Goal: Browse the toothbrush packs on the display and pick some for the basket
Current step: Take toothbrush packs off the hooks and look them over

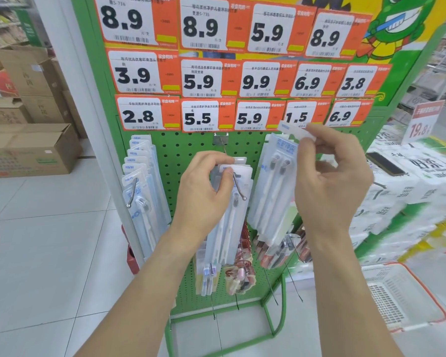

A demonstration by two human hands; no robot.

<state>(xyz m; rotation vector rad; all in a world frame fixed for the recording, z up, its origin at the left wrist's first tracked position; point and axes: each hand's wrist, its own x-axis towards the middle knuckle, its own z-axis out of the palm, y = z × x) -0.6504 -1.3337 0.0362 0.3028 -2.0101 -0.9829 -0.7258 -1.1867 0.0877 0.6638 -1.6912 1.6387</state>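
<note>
Two hands apart | left hand (pixel 204 191) grips middle-hook pack (pixel 229 222) | right hand (pixel 330 186) pinches pack top (pixel 298 131) | basket (pixel 407 297) lower right

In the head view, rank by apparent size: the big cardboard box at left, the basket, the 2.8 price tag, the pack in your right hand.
1. Cardboard box
2. Basket, cut off at the frame edge, so its rank against the box is unsure
3. 2.8 price tag
4. Pack pinched by the right hand, mostly hidden
</note>
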